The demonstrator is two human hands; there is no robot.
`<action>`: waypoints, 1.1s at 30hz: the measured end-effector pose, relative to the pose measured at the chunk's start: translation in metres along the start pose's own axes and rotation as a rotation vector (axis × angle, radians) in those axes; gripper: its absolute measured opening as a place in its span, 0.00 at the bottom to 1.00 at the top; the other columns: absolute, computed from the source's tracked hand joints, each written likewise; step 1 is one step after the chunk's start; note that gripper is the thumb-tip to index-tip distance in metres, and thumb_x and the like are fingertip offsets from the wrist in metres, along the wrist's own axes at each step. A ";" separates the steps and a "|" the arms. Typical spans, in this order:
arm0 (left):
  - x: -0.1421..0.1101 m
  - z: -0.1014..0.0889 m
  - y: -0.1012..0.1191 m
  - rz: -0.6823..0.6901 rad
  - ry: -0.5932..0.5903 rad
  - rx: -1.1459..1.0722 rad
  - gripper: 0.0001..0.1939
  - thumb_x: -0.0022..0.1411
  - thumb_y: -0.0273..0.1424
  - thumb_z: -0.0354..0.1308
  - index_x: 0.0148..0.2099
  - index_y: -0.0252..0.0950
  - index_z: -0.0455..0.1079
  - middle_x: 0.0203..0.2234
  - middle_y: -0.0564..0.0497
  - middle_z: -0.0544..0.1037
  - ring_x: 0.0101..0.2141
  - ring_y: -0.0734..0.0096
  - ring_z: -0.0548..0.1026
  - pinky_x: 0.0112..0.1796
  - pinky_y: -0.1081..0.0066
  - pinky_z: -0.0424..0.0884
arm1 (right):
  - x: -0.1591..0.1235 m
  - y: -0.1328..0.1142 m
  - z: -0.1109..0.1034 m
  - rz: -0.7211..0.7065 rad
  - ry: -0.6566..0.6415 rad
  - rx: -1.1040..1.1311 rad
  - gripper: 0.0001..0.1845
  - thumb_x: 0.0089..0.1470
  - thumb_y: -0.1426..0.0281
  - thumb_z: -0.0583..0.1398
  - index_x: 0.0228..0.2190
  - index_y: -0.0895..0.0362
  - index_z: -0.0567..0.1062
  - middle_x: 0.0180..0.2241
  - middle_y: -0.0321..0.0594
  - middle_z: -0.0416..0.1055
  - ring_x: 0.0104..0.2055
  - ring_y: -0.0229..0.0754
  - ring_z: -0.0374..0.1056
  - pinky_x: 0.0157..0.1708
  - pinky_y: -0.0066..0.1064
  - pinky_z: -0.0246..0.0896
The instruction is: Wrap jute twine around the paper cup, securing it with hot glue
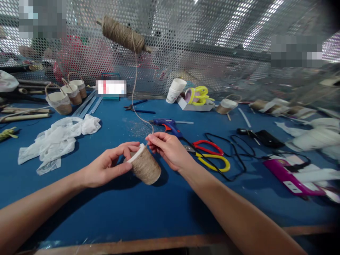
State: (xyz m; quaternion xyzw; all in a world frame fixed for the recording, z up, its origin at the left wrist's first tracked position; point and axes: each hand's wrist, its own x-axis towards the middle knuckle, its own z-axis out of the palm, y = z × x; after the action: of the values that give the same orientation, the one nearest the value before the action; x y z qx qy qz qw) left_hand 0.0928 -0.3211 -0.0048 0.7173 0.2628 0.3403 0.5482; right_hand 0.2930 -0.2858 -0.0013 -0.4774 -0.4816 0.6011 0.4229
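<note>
My left fingers (pixel 122 170), half-curled, hold the tilted cup (pixel 146 167) by its rim (pixel 138 152), seemingly to steady it, while my right fingers (pixel 157 141) pinch the twine (pixel 136 67), probably for control.

Fingers of the left grip (pixel 107 167) cover part of the mouth of the twine-wrapped cup (pixel 146 167), so its inside is mostly hidden. Whether the twine (pixel 136 79) is fastened at the rim is too small to tell. The left and bottom edges cut off the forearms. The scissors' (pixel 226 163) blade tips vanish behind the right grip's (pixel 170 150) wrist. A blocked-out patch hides much of the teal holder (pixel 111 99). White strips (pixel 313 139) at right are smeared and cropped; shapes behind the perforated screen (pixel 209 69) stay unreadable.
</note>
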 end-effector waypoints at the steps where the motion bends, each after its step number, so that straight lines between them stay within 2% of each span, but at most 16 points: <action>1: 0.000 0.000 0.000 -0.002 0.001 0.000 0.05 0.61 0.26 0.51 0.31 0.35 0.60 0.56 0.43 0.64 0.59 0.59 0.56 0.56 0.55 0.52 | 0.000 0.001 0.001 -0.005 -0.003 -0.007 0.12 0.40 0.62 0.64 0.24 0.58 0.72 0.22 0.33 0.66 0.24 0.32 0.61 0.26 0.27 0.55; 7: -0.002 0.001 -0.001 0.001 -0.004 -0.012 0.05 0.61 0.27 0.51 0.32 0.35 0.60 0.58 0.43 0.61 0.58 0.57 0.57 0.56 0.54 0.53 | -0.005 0.007 0.007 -0.046 -0.026 -0.089 0.14 0.42 0.60 0.63 0.24 0.58 0.71 0.24 0.33 0.65 0.26 0.34 0.59 0.28 0.29 0.55; 16: -0.002 0.000 0.002 0.024 -0.052 0.084 0.04 0.61 0.25 0.50 0.32 0.36 0.59 0.56 0.44 0.63 0.59 0.59 0.55 0.56 0.55 0.52 | -0.013 0.005 0.010 -0.176 -0.092 -0.483 0.14 0.55 0.59 0.50 0.24 0.55 0.62 0.22 0.31 0.56 0.25 0.35 0.54 0.24 0.28 0.50; 20: -0.001 -0.001 0.000 0.026 -0.034 0.167 0.03 0.60 0.26 0.51 0.33 0.36 0.59 0.56 0.42 0.64 0.60 0.58 0.53 0.56 0.54 0.53 | -0.012 0.004 0.008 -0.223 -0.061 -0.537 0.12 0.55 0.62 0.49 0.24 0.54 0.60 0.23 0.31 0.57 0.26 0.36 0.55 0.27 0.29 0.51; 23: 0.001 -0.001 -0.004 0.025 0.000 0.246 0.05 0.56 0.28 0.55 0.34 0.36 0.60 0.53 0.42 0.66 0.59 0.56 0.53 0.56 0.52 0.52 | -0.013 0.003 0.008 -0.339 0.012 -0.661 0.11 0.56 0.63 0.48 0.25 0.53 0.58 0.23 0.33 0.58 0.26 0.37 0.57 0.28 0.30 0.51; 28: 0.002 0.005 -0.008 0.014 0.074 0.291 0.08 0.54 0.32 0.59 0.35 0.35 0.63 0.47 0.43 0.71 0.57 0.56 0.57 0.55 0.52 0.54 | -0.021 0.007 0.014 -0.520 0.084 -0.901 0.09 0.58 0.65 0.47 0.27 0.53 0.57 0.25 0.36 0.61 0.27 0.39 0.60 0.29 0.32 0.53; 33: 0.002 0.014 -0.007 -0.003 0.146 0.314 0.08 0.54 0.33 0.58 0.34 0.35 0.65 0.42 0.44 0.73 0.55 0.57 0.61 0.53 0.55 0.58 | -0.027 0.010 0.021 -0.596 0.101 -1.060 0.10 0.58 0.65 0.45 0.28 0.54 0.60 0.28 0.41 0.64 0.29 0.41 0.62 0.29 0.33 0.56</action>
State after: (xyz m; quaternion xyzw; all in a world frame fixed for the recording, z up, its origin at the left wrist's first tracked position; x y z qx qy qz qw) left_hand 0.1053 -0.3265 -0.0138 0.7671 0.3529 0.3452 0.4096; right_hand 0.2772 -0.3170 -0.0047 -0.4955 -0.8075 0.1121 0.2998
